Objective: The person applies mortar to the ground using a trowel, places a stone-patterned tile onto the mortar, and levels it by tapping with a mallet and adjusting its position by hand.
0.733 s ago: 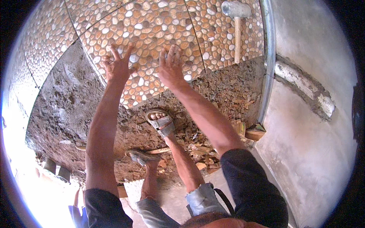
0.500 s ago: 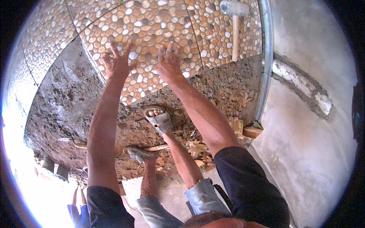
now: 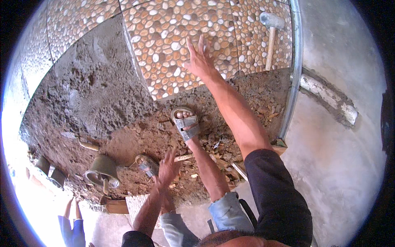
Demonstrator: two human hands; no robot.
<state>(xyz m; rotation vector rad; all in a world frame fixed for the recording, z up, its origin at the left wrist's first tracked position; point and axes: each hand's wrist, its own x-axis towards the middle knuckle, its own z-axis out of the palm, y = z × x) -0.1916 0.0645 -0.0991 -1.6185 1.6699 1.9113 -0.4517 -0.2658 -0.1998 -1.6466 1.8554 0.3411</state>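
My right hand (image 3: pixel 200 59) rests on a pebble-patterned tile (image 3: pixel 164 61), fingers spread, holding nothing. The tile is brown, orange and white, with its near corner over dark soil. My left hand (image 3: pixel 168 168) is off the tile, low between my feet above the soil. Its fingers look stretched out and slightly blurred, and I see nothing in them. A mallet (image 3: pixel 272 20) with a grey head and wooden handle lies on the neighbouring tile to the right. To the left, a trowel (image 3: pixel 87 145) with a wooden handle lies on the soil.
Wet grey mortar (image 3: pixel 94 82) spreads left of the tile. A dark bucket (image 3: pixel 103 168) lies tipped at lower left, near other containers (image 3: pixel 56 177). A metal strip (image 3: pixel 297 49) edges the tiles beside grey concrete with an embedded white pipe (image 3: pixel 325 94). Another person's legs (image 3: pixel 72 222) show at lower left.
My left hand has lifted off the tile and drawn back toward my body. My right hand stays on the tile with fingers spread. The view has shifted left, bringing the bucket into sight.
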